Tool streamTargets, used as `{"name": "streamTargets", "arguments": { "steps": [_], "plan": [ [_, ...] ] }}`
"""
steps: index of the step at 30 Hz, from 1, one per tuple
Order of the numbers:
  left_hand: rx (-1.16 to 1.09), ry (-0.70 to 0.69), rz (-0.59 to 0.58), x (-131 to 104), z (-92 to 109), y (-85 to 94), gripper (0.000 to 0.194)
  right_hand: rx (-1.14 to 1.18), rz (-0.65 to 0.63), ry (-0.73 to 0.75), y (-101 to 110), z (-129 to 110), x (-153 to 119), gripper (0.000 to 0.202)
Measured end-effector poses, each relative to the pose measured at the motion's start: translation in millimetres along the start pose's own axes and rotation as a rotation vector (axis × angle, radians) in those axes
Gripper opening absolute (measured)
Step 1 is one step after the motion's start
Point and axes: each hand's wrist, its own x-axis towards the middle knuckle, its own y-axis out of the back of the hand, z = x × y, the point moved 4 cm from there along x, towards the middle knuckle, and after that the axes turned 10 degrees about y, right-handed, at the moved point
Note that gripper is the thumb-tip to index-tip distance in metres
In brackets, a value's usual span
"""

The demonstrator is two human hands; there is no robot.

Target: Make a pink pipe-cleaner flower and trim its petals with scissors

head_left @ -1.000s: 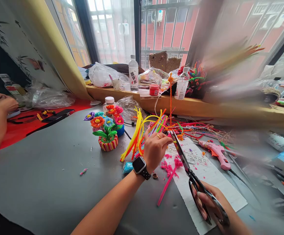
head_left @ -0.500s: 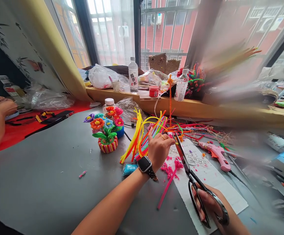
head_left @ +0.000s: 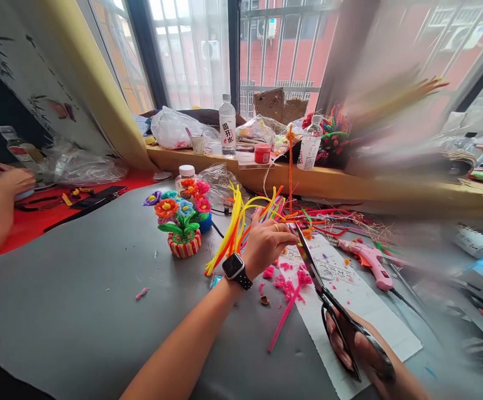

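Note:
My left hand (head_left: 266,242), wearing a ring and a black watch, pinches a small yellow pipe cleaner piece (head_left: 300,243); only its fuzzy tip shows beside the blades. My right hand (head_left: 364,347) has its fingers through the handles of large black scissors (head_left: 317,282). The scissor blades point up and away, close to my left fingertips. Beneath them, pink fuzz (head_left: 285,286) and a pink pipe cleaner (head_left: 283,325) lie by the white paper (head_left: 364,316). Yellow and orange pipe cleaners (head_left: 234,233) are bundled behind my left hand.
A striped pot of pipe cleaner flowers (head_left: 184,244) stands left of the bundle. To the right lies a pink glue gun (head_left: 370,261) with its cord. Bottles and bags line the windowsill (head_left: 204,159). Another person's hand (head_left: 10,180) is at the far left.
My left wrist has shifted left and slightly up, with the fingertips staying near the blades. The scissors have moved only slightly; their handles sit a little further right.

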Motion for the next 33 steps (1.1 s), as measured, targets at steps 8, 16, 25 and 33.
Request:
{"name": "streamTargets", "arguments": {
  "steps": [8, 16, 25, 33],
  "plan": [
    [-0.001, 0.032, 0.042, -1, 0, -5.4, 0.017, -0.113, 0.114, -0.093, -13, -33, -1, 0.041],
    [0.046, 0.034, 0.111, -3, 4, -11.7, 0.017, -0.082, 0.166, -0.122, -12, -26, -6, 0.041],
    [0.127, 0.032, 0.031, -5, 1, -17.6, 0.017, -0.144, 0.28, -0.122, -2, -28, -5, 0.041],
    [0.267, 0.111, -0.186, -6, -7, -21.0, 0.014, -0.185, 0.44, -0.122, 15, -29, -9, 0.042]
  ]
}}
